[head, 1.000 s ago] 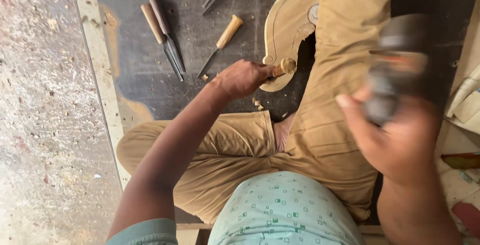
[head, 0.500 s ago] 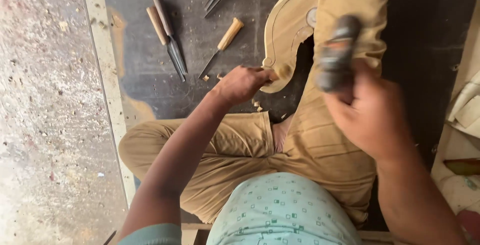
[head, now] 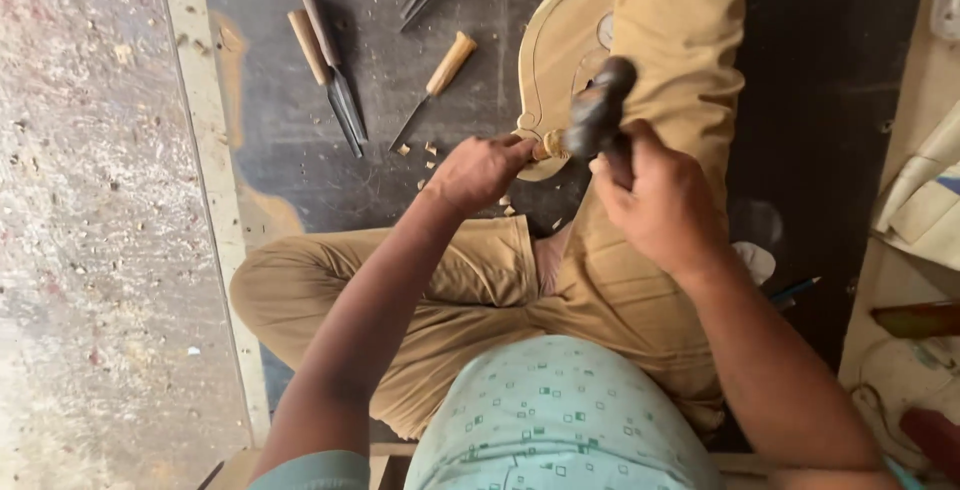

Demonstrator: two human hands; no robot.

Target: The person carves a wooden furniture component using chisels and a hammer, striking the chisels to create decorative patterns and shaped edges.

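Mallet (head: 598,110) has come down since a second ago: it was raised and blurred off to the right, now its dark head sits at the butt of the chisel (head: 547,145). Camera has also shifted a little.

Right hand (head: 655,200): fingers (head: 612,165) wrapped tight round the mallet handle, low grip, head pointing up and left. Left hand (head: 480,172): fingers closed round the chisel shaft, only the pale wooden butt shows past the thumb; blade tip is hidden under the hand.

Handling, my read: mallet is dense and top-heavy, so hold it low on the handle. Chisel is stiff with a sharp edge, so hold the handle only, fingers clear of the struck end. Carved wood panel (head: 560,45) is pale, rigid, curved cutout edge; thin scroll parts look liable to split. It lies on the dark mat (head: 290,150), partly under the outstretched leg (head: 680,40), which seems to pin it.

Room: spare chisels (head: 330,70) and one light-handled chisel (head: 435,85) lie left, well apart from the hands. Wood chips (head: 415,148) sit just beside the left hand. Mat edge and rough floor (head: 90,220) further left. Right side crowded by leg; clutter at far right.
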